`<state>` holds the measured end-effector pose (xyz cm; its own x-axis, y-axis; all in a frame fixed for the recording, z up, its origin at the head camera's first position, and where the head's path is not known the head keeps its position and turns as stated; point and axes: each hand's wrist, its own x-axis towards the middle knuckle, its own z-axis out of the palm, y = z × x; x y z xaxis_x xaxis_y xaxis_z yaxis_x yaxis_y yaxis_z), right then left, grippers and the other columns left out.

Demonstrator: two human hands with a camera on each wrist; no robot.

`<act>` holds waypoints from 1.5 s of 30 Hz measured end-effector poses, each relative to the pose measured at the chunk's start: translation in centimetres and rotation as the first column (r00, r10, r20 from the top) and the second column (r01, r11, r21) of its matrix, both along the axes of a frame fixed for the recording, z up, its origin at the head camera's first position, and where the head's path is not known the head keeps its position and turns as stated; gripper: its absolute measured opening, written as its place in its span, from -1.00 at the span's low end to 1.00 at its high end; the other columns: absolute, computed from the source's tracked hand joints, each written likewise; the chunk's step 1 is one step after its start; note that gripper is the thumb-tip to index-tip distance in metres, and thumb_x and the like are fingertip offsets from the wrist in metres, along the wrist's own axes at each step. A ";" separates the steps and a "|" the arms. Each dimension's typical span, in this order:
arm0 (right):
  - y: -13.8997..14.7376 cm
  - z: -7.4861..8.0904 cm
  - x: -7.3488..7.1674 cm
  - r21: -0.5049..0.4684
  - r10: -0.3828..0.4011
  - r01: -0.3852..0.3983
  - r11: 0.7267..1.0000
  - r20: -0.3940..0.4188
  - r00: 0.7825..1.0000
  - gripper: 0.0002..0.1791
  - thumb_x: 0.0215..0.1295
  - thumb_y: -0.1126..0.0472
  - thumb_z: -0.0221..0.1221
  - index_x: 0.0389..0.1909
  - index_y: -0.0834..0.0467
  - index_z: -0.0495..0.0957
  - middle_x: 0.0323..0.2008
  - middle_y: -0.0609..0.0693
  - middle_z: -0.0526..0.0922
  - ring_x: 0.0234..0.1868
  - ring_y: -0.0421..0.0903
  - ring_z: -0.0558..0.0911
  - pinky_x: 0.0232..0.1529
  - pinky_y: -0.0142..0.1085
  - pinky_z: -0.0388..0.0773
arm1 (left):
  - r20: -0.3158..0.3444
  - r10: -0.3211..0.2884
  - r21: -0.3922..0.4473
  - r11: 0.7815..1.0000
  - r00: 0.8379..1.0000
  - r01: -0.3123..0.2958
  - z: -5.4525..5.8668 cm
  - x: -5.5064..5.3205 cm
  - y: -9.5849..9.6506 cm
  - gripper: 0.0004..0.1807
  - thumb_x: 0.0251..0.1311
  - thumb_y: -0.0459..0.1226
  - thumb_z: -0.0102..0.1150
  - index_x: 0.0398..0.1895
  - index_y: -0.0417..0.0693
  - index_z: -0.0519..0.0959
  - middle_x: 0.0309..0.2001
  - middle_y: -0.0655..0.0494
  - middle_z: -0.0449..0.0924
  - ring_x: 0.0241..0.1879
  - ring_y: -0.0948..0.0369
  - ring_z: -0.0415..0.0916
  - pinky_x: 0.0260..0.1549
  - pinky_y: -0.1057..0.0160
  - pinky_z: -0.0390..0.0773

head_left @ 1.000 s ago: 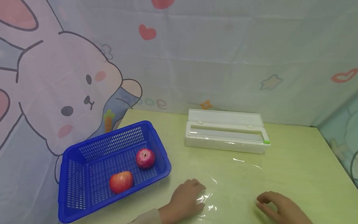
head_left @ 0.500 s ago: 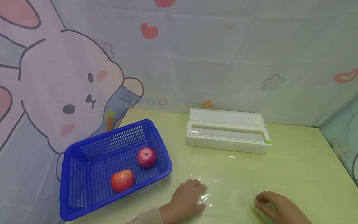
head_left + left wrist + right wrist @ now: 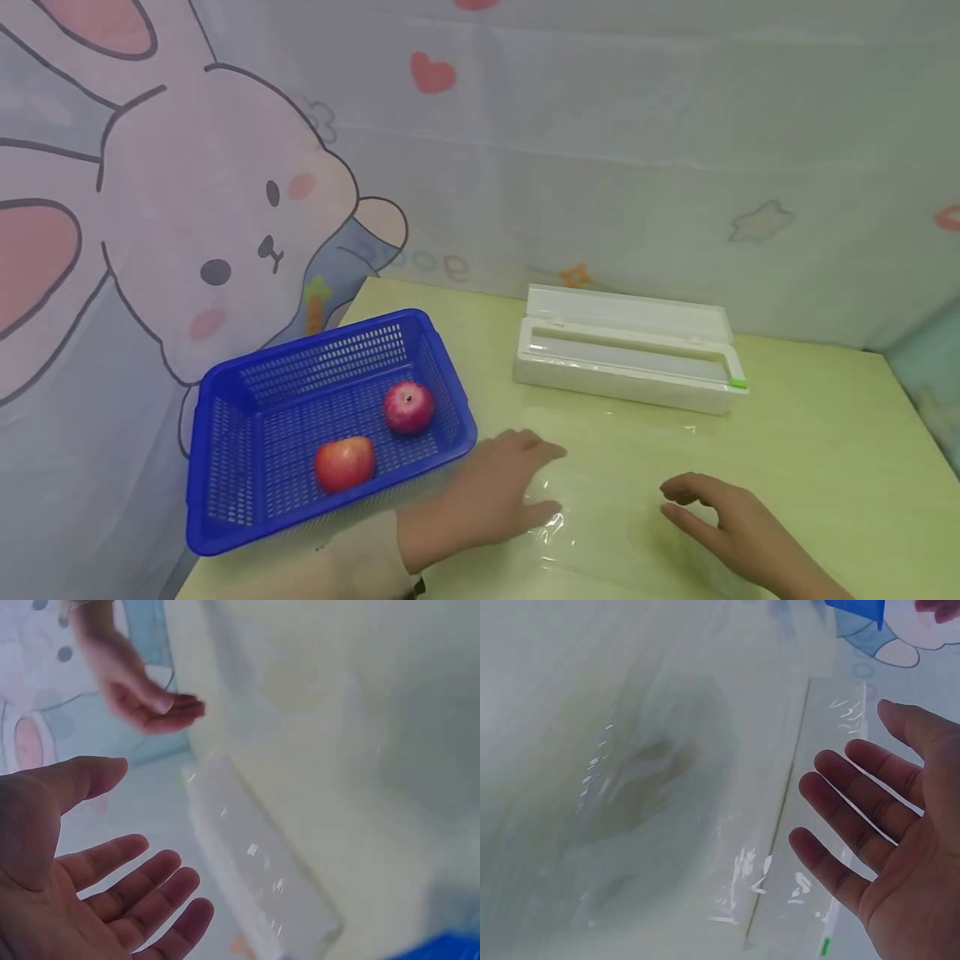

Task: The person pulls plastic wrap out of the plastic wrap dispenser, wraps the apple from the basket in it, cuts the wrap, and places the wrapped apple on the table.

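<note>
A clear sheet of plastic film (image 3: 555, 523) lies on the table, visible by its glints, in front of a white film dispenser box (image 3: 622, 380) with its lid raised. To the right of the basket, my left hand (image 3: 495, 492) hovers over the film's left side, fingers extended and thumb apart, as the left wrist view also shows. Over on the film's right side is my right hand (image 3: 723, 525), its fingers loosely bent with nothing between them. In the right wrist view its palm (image 3: 922, 877) and spread fingers are bare. The film's exact edges are hard to see.
At left stands a blue perforated basket (image 3: 231, 450) holding a red apple (image 3: 408, 408) and a red-yellow apple (image 3: 345, 464). A printed cloth (image 3: 600, 167) with a rabbit hangs behind the table (image 3: 810, 417). A green cutter tab (image 3: 738, 384) sits at the box's right end.
Both hands have come up and farther over the table from their places on the film. The left thumb has spread from its fingers. The head view has shifted slightly.
</note>
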<state>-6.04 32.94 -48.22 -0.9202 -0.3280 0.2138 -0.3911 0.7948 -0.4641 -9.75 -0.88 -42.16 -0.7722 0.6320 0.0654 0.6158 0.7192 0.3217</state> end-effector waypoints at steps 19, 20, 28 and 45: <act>-3.8 1.5 -2.4 -0.099 0.077 -0.078 0.992 -0.012 0.997 -0.73 0.41 0.21 0.40 0.08 -0.02 0.70 -0.03 -0.16 0.80 -0.05 -0.19 0.74 -0.14 -0.14 0.72 | 0.130 0.287 -0.035 0.958 0.949 -0.285 6.2 -6.0 -15.5 -0.29 0.39 -0.03 0.38 0.48 -0.20 0.48 0.42 -0.22 0.52 0.45 -0.20 0.42 0.40 -0.25 0.42; -3.9 1.5 -2.5 -0.100 0.078 -0.078 0.992 -0.007 0.997 -0.73 0.41 0.20 0.40 0.09 -0.03 0.70 -0.03 -0.17 0.80 -0.05 -0.19 0.74 -0.14 -0.15 0.71 | 0.141 0.290 -0.047 0.957 0.947 -0.287 6.0 -6.2 -16.2 -0.28 0.38 -0.02 0.39 0.47 -0.23 0.48 0.40 -0.23 0.53 0.43 -0.21 0.44 0.39 -0.25 0.43; -5.2 1.3 -2.4 -0.135 0.118 -0.116 0.984 0.003 0.993 -0.68 0.43 0.21 0.38 0.16 0.00 0.68 0.02 -0.12 0.80 -0.03 -0.19 0.75 -0.13 -0.16 0.72 | 0.270 0.336 -0.104 0.942 0.902 -0.320 3.7 -7.0 -20.3 -0.13 0.29 0.04 0.45 0.43 -0.43 0.43 0.29 -0.35 0.59 0.30 -0.26 0.54 0.28 -0.23 0.56; -6.0 -0.6 -1.9 -0.171 0.162 -0.159 0.972 0.003 0.987 -0.59 0.41 0.21 0.41 0.25 0.04 0.66 0.09 -0.07 0.79 0.02 -0.25 0.73 -0.07 -0.20 0.71 | 0.490 0.469 -0.323 0.881 0.735 -0.346 0.8 -7.4 -22.2 0.17 0.21 0.22 0.45 0.50 -0.57 0.25 0.45 -0.51 0.36 0.46 -0.43 0.28 0.41 -0.34 0.36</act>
<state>-7.91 26.95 -48.86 -0.8624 -0.4320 0.2637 -0.4980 0.6311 -0.5947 -17.17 -23.12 -41.36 -0.8247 0.1991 -0.5294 0.0162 0.9439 0.3297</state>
